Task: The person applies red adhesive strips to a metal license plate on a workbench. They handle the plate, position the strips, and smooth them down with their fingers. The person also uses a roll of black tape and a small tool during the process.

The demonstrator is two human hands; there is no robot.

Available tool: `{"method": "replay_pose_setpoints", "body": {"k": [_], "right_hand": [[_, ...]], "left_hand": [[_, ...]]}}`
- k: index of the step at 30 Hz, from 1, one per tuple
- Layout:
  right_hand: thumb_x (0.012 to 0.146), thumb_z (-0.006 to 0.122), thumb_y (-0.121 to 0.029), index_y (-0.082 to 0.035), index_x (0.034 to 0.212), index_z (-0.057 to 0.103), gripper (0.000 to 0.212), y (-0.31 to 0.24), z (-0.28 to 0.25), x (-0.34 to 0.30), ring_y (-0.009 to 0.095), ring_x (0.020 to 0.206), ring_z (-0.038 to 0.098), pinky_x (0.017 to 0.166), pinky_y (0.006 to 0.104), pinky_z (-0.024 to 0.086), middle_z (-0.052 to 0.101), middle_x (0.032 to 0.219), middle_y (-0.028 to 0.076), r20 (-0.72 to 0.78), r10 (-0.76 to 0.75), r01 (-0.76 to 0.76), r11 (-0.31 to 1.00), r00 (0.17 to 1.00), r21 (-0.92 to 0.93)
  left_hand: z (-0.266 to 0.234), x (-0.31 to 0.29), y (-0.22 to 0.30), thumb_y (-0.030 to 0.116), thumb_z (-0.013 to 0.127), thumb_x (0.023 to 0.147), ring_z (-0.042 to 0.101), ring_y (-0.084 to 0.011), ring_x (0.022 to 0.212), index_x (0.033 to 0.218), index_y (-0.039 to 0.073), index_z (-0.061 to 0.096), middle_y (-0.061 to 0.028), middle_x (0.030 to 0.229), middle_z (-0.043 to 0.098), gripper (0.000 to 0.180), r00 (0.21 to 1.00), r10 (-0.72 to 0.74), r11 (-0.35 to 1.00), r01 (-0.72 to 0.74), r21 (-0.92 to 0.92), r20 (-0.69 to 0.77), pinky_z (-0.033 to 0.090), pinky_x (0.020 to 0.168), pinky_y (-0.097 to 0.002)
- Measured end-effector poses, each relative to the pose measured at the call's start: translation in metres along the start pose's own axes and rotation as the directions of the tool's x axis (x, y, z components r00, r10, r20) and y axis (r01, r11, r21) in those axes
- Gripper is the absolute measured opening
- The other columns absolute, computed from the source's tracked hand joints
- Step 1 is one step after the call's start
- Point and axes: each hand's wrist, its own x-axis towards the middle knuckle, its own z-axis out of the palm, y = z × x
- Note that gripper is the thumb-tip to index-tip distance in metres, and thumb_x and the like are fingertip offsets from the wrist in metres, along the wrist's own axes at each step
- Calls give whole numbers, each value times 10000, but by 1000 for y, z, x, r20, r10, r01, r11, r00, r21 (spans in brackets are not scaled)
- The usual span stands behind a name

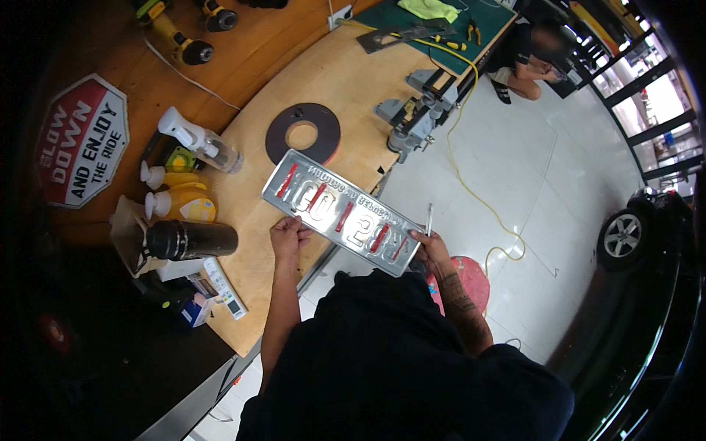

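Note:
A silver licence plate [334, 226], its back side up with reversed embossed characters, is held tilted above the workbench edge. Several red strips are stuck across it. My left hand [289, 237] pinches its lower long edge near the left end. At the right end, my right hand [432, 251] grips the plate's corner, thumb on top. A slim, pale, pen-like tool [429, 219] sticks up from the right hand; its exact kind is unclear. A dark brown roll of tape [276, 140] lies flat on the bench just beyond the plate.
The wooden workbench [294, 84] carries a grey vise [419, 121], spray bottle [209, 147], yellow pump bottle [193, 202], black flask [195, 239] and white remote [224, 287]. A yellow cable [468, 184] crosses the floor near a red stool [471, 279]. A person [529, 66] crouches far right; a black car [632, 294] stands right.

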Motion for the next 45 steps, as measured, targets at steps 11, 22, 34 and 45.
{"method": "replay_pose_setpoints", "body": {"k": [11,22,34,45], "right_hand": [[753,728,6,-53,863,623,163,1,1,6,60,384,393,353,231,262,544,590,-24,-81,-48,32,982,996,-184],[780,788,-152,-57,857,603,222,-64,36,-13,32,432,358,381,225,223,517,613,-51,100,-114,146,893,988,-426],[758,806,-116,1,979,676,282,-83,38,30,116,788,601,749,284,468,705,894,42,192,-116,218,693,974,-687],[736,779,-17,4,1236,545,553,-105,78,68,165,1010,587,929,311,452,655,1104,69,515,-30,419,622,857,-661]], "left_hand": [[-12,7,17,206,665,916,638,-134,629,951,69,573,-30,812,642,169,994,8,997,0,-77,109,548,579,-273],[-38,24,34,138,737,848,688,-165,787,1089,87,626,-55,999,695,270,990,141,893,-126,-432,3,585,624,-306],[-53,-39,9,195,641,925,677,-204,950,1191,71,591,-74,1116,675,298,986,154,782,-157,-603,-57,599,771,-348],[-73,-53,-28,188,613,940,641,-247,1067,1248,48,548,-105,1194,642,345,974,79,716,-204,-667,-213,557,901,-435]]}}
